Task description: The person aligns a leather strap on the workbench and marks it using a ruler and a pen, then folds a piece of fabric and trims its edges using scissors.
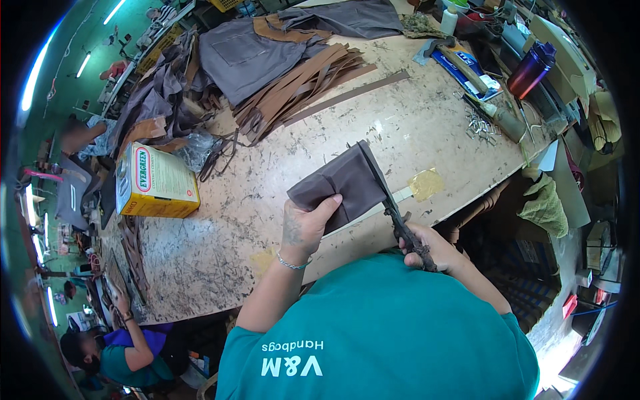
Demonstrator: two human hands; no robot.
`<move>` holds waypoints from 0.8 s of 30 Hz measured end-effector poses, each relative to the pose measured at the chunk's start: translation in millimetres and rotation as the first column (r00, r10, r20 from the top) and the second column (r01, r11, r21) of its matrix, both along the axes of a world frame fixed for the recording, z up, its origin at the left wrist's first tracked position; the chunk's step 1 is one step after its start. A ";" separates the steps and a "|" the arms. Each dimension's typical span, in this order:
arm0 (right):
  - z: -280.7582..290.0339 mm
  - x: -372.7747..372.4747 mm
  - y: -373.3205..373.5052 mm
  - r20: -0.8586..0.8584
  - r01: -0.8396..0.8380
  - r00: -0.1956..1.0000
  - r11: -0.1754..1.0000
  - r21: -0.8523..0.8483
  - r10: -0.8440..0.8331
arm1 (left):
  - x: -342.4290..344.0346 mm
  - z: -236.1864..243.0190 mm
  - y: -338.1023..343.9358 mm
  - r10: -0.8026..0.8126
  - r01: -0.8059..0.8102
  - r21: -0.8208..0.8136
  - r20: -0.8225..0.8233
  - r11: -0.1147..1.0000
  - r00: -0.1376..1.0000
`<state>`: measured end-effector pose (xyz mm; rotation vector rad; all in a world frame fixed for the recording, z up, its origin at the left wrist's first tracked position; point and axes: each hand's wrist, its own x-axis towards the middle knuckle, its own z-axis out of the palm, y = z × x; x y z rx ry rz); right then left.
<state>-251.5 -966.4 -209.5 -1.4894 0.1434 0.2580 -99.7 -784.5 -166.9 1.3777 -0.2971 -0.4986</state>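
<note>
My left hand (307,227) grips a folded dark brown leather piece (343,180), thumb pressed on top of it, above the table. In my right hand (440,247) is a pair of dark scissors (405,233) with rough, crusted handles. Their long blades lie along the right edge of the leather piece. How far the blades are apart cannot be made out. A pale strip (402,195) lies on the table under the leather and scissors.
A yellow and white metal can (160,183) stands at the left. Brown leather strips (300,90) and dark leather sheets (250,57) are heaped at the back. A purple bottle (531,70) and metal clips (481,125) are at the right. A co-worker (127,353) sits at the lower left.
</note>
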 end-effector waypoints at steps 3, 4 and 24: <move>0.4 0.7 0.4 -0.001 0.018 1.000 1.000 0.001 -0.018 | -2.0 0.6 -2.2 -0.005 0.005 -0.014 -0.011 1.000 1.000; 0.4 0.4 0.4 0.002 0.028 1.000 0.999 -0.029 -0.028 | -1.7 -1.2 -2.2 -0.005 0.004 -0.034 -0.028 0.999 1.000; -8.9 -6.4 7.5 0.051 0.205 0.979 0.951 -0.233 -0.198 | 1.8 -3.3 -4.3 -0.030 0.006 -0.119 -0.200 0.993 0.979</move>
